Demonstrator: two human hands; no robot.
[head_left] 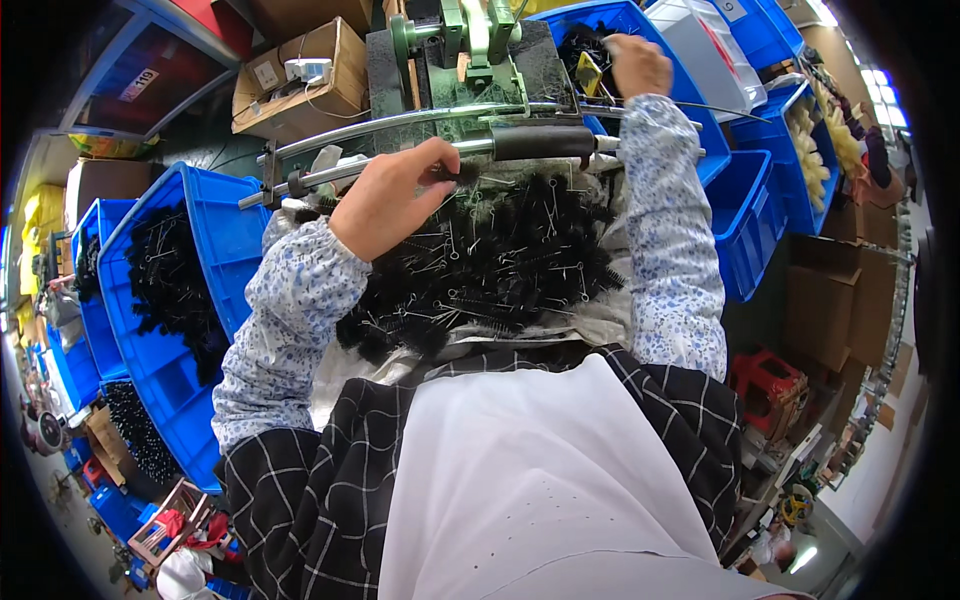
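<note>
My left hand (392, 198) is closed in a pinch on a small black bristle brush (458, 177), just in front of the metal rail. Below it lies a heap of black wire brushes (480, 260) with thin looped metal stems, spread on pale cloth in front of me. My right hand (640, 66) reaches far right, over a blue bin (655, 35) that holds black brushes (588, 45). A yellow piece (589, 74) lies in that bin, close to the hand. Motion smears the right hand's fingers, and whatever they may hold is hidden.
A green metal machine (480, 50) stands ahead, behind a rail with a black sleeve (543, 143). At left a large blue crate (225, 235) holds more brushes; a cardboard box (300, 85) sits behind it. Another blue bin (745, 225) and a red stool (765, 390) are at right.
</note>
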